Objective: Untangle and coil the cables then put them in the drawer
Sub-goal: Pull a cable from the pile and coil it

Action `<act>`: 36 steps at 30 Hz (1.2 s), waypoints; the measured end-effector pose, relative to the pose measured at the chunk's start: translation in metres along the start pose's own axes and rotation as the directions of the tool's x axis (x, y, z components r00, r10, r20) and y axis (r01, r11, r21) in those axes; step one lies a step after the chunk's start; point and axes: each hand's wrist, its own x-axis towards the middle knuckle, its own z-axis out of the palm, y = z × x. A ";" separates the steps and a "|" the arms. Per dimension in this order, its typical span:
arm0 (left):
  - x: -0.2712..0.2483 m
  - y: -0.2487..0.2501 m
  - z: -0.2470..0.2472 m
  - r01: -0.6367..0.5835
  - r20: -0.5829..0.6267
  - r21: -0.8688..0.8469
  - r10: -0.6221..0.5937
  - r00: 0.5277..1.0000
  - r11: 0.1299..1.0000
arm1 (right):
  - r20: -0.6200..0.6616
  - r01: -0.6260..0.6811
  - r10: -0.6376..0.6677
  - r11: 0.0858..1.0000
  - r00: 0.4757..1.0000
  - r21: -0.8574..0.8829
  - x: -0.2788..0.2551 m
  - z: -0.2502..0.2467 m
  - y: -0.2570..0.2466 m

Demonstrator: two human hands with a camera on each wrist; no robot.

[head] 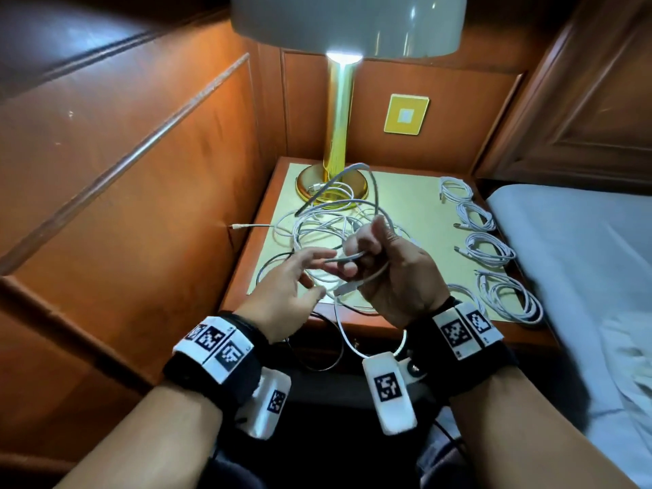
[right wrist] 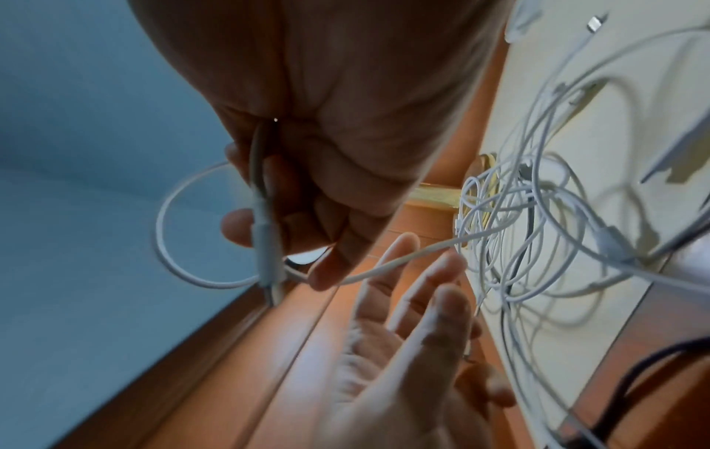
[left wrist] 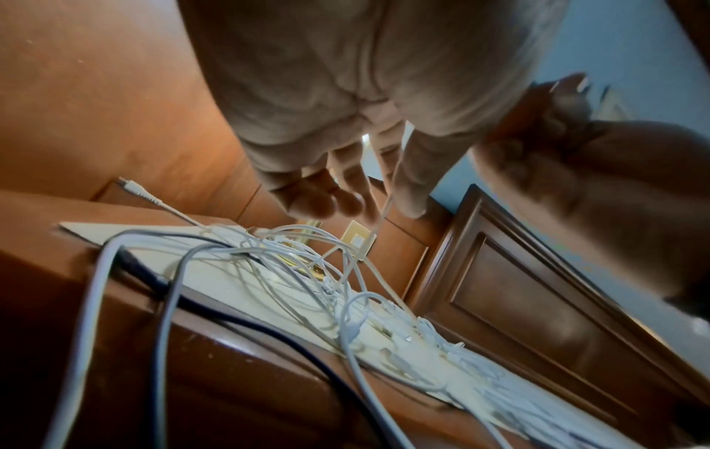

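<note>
A tangle of white cables (head: 328,224) lies mid-top on the bedside table (head: 416,213), with one dark cable (head: 275,259) running through it. My right hand (head: 356,259) is raised above the table's front edge. It grips a loop of white cable (right wrist: 172,243) and its plug end (right wrist: 265,243) in curled fingers. My left hand (head: 307,273) hovers just left of it, fingers straight and spread. Its fingertips (right wrist: 407,246) are at the strand that leads from the loop to the tangle (right wrist: 518,212). From the left wrist, the left hand (left wrist: 346,197) holds nothing.
Several coiled white cables (head: 488,245) lie in a row along the table's right side. A gold lamp (head: 338,135) stands at the back, a bed (head: 582,259) on the right, and wood panelling on the left. Cable strands hang over the table's front edge (head: 338,333).
</note>
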 end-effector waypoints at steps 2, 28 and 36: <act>0.004 0.000 0.003 0.003 -0.050 0.044 -0.001 0.999 0.999 | 0.048 -0.017 0.013 0.996 0.999 0.085 -0.002 0.000 -0.005; -0.005 0.032 -0.012 -0.361 -0.523 0.100 0.357 0.774 0.927 | -0.141 -0.084 -0.112 0.402 0.984 -0.912 0.008 -0.004 0.036; -0.004 0.026 -0.022 -0.331 -0.504 -0.267 0.162 0.848 0.905 | -0.068 -0.016 -0.171 0.287 0.983 -0.958 0.014 0.002 0.027</act>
